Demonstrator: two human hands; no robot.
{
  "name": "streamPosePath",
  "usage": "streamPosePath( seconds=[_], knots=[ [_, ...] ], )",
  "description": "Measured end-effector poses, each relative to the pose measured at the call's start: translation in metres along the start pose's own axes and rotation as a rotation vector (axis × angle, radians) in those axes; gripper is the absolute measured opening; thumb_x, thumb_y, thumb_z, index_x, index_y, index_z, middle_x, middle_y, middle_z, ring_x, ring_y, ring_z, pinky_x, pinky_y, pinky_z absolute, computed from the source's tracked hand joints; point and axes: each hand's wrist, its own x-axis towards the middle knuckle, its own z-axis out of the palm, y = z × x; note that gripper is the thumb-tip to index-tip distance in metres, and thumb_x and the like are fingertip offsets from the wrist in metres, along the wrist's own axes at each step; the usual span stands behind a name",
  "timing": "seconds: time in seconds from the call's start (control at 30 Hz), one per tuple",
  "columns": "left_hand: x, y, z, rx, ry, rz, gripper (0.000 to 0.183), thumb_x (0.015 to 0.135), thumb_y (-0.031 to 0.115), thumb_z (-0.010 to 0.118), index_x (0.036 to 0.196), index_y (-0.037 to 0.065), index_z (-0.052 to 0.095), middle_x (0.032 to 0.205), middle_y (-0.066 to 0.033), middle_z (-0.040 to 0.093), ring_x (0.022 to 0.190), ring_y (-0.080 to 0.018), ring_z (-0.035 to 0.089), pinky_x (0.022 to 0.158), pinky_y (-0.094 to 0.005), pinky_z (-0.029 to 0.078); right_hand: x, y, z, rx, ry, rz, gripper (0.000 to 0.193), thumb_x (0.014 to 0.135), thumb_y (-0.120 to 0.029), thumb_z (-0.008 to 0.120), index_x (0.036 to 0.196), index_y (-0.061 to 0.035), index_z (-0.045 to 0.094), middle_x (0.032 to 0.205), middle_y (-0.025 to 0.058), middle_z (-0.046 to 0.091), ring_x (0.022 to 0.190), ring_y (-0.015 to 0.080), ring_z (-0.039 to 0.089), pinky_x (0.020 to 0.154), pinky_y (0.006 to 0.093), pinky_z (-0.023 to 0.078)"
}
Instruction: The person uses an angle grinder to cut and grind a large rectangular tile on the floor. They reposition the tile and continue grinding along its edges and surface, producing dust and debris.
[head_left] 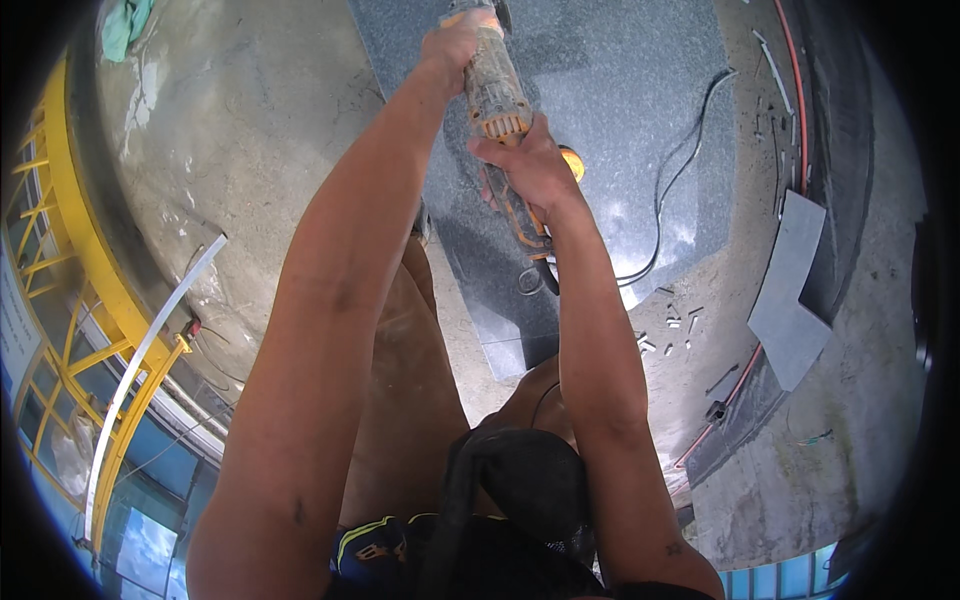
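Both my hands hold a worn grey-and-orange angle grinder (495, 90) above a dark speckled stone slab (620, 110). My left hand (455, 45) is wrapped round its front end, at the top edge of the view. Farther back, my right hand (530, 165) grips the rear handle, its fingers closed. A black power cord (660, 210) runs from the handle's end and curves over the slab to the right. The grinder's disc is mostly cut off by the view's edge. Beside my right wrist a round yellow thing (572, 163) shows, partly hidden.
An L-shaped grey stone piece (790, 290) lies at right, near a red hose (797, 90). Small offcuts (685, 325) are scattered on the concrete. At left stand a yellow metal frame (80, 220) and a long pale strip (140, 370). A green cloth (125, 28) lies far left.
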Motion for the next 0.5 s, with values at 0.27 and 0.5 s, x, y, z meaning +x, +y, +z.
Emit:
streamPosePath(
  seconds=[0.27,0.5],
  knots=[
    [-0.045,0.023,0.019,0.06,0.179,-0.066,0.051,0.091,0.03,0.08,0.122,-0.009,0.067,0.103,-0.019,0.074,0.081,-0.0284,0.076,0.07,-0.0457,0.065,-0.007,0.008,0.001,0.042,0.0,-0.036,0.074,0.091,-0.02,0.083,0.139,0.0062,0.033,0.097,0.0187,0.068,0.058,0.0215,0.068,0.046,0.0351,0.053],
    [-0.055,0.019,0.021,0.103,0.203,-0.113,0.044,0.098,0.036,0.075,0.116,-0.003,0.07,0.1,-0.0142,0.074,0.08,-0.0253,0.074,0.069,-0.0446,0.064,-0.015,0.015,-0.001,-0.018,0.015,-0.01,0.074,0.092,-0.023,0.083,0.14,0.006,0.034,0.097,0.019,0.069,0.059,0.0223,0.069,0.049,0.0371,0.054]
  ],
)
